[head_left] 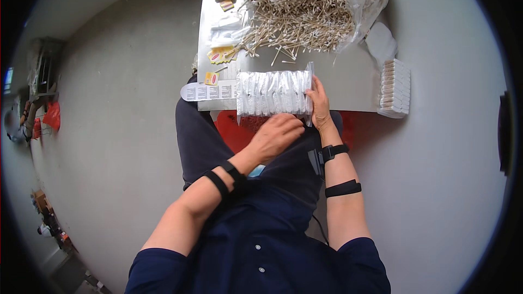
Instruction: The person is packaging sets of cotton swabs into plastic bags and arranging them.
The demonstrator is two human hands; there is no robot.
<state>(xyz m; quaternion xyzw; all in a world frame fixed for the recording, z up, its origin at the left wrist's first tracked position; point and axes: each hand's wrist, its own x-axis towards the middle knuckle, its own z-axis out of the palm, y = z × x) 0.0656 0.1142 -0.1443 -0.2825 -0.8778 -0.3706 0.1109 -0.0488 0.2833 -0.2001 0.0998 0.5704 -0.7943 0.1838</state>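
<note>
A clear plastic bag [272, 93] packed with several small white packets lies across the near edge of a low grey table [348, 76]. My right hand [318, 103] grips the bag's right end, fingers along its side. My left hand [278, 135] reaches across from the left and touches the bag's lower right corner with curled fingers. Both wrists carry black straps.
A big heap of cotton swabs [299, 8] on clear plastic fills the table's far side. A stack of white packets [394, 87] stands at the right edge. Small yellow sachets [222, 54] and a white label strip [210, 91] lie at the left. Grey floor surrounds the table.
</note>
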